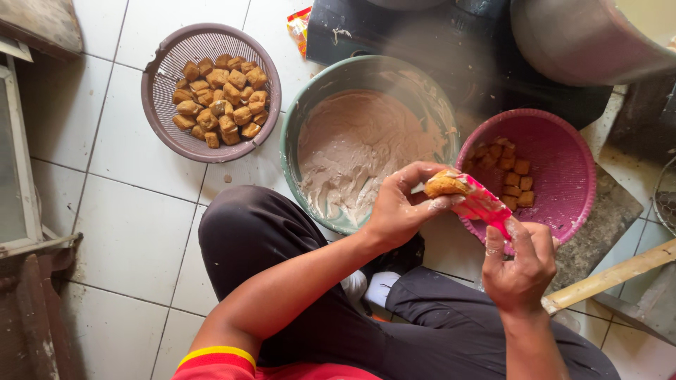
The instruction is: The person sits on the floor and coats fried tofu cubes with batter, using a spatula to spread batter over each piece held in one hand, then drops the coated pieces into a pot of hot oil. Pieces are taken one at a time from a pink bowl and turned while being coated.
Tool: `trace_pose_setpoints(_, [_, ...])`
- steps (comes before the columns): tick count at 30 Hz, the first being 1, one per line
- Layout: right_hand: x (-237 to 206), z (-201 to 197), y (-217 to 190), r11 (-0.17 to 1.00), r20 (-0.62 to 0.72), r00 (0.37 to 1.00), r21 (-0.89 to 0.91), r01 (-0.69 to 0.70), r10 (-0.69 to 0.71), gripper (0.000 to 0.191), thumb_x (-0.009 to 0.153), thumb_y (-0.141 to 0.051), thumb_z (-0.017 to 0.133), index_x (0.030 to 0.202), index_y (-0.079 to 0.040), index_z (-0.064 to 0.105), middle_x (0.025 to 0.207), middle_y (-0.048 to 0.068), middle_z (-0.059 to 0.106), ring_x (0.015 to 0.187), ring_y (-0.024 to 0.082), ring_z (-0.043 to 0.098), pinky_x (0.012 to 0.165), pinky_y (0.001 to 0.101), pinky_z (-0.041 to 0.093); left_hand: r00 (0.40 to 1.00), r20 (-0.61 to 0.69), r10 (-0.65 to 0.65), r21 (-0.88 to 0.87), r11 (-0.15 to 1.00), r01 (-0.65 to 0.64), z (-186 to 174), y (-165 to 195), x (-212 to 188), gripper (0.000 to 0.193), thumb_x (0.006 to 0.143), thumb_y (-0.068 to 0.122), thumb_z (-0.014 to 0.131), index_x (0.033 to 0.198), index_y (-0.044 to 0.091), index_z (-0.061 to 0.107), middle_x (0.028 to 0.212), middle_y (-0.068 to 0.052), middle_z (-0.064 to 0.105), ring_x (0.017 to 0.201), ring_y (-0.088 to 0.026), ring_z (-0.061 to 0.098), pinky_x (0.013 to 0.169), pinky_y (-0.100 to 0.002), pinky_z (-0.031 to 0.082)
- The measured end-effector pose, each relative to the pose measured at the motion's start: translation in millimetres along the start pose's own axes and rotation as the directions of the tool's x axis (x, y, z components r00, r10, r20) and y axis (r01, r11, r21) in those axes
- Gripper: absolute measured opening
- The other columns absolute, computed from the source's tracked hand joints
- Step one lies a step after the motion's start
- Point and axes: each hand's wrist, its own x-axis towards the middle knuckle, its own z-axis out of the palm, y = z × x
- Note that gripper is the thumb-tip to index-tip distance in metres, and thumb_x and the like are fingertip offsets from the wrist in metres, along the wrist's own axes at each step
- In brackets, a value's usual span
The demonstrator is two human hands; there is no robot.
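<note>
My left hand (401,207) holds a golden-brown fried tofu puff (446,184) above my lap. My right hand (520,264) grips a pink plastic spoon-like tool (484,205) whose tip presses into the puff. Just behind the hands stands a teal basin (310,119) of pale grey-brown paste (355,144). To its right a magenta basket (570,162) has several puffs (512,176) in it. At the back left a mauve sieve basket (158,77) is filled with several tofu puffs (218,98).
White floor tiles (127,211) surround me, and my dark trouser legs (260,239) are folded in front. A large metal pot (584,39) sits on a dark stove at the back right. A wooden stick (609,276) lies at right. A window frame (17,162) runs along the left.
</note>
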Motion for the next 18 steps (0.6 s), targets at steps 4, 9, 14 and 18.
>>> trace_pose_setpoints(4, [6.2,-5.2,9.3,0.974,0.134,0.971,0.082,-0.21,0.198,0.021,0.108,-0.021,0.069,0.119,-0.003,0.069,0.097,0.013,0.062,0.084,0.03,0.063,0.076,0.0404,0.05,0.961,0.029,0.276,0.439,0.86,-0.26,-7.7,28.3,9.2,0.038,0.087,-0.001,0.078,0.123,0.006,0.068,0.123,-0.004,0.069,0.117,-0.017,0.068,0.106,-0.032,0.056])
trace_pose_setpoints(9, [9.2,-17.2,-8.0,0.942,0.174,0.947,0.156,-0.298,0.271,0.019,0.106,-0.019,0.065,0.114,-0.002,0.068,0.093,0.012,0.063,0.076,0.028,0.063,0.069,0.0405,0.048,0.829,0.332,0.45,0.868,0.199,-0.455,-13.0,58.6,18.4,0.039,0.078,0.005,0.083,0.115,0.015,0.072,0.115,-0.002,0.069,0.108,-0.027,0.067,0.097,-0.037,0.055])
trace_pose_setpoints(14, [12.0,-22.7,-25.5,0.95,0.223,0.948,0.16,-0.267,0.229,0.021,0.103,-0.019,0.064,0.114,-0.002,0.069,0.092,0.012,0.062,0.079,0.026,0.062,0.071,0.04,0.049,0.848,0.376,0.373,0.846,0.234,-0.478,-4.6,68.9,16.9,0.04,0.077,0.007,0.084,0.115,0.014,0.072,0.111,-0.004,0.071,0.102,-0.026,0.066,0.092,-0.037,0.056])
trace_pose_setpoints(18, [19.5,-21.0,-10.3,0.718,0.497,0.798,0.411,-0.562,0.34,0.022,0.102,-0.021,0.057,0.105,-0.005,0.072,0.089,0.001,0.068,0.079,0.014,0.063,0.071,0.0316,0.05,0.873,0.311,0.375,0.734,0.489,-0.472,-5.5,64.5,12.5,0.038,0.077,0.005,0.082,0.113,0.013,0.072,0.112,-0.004,0.074,0.104,-0.023,0.072,0.095,-0.032,0.057])
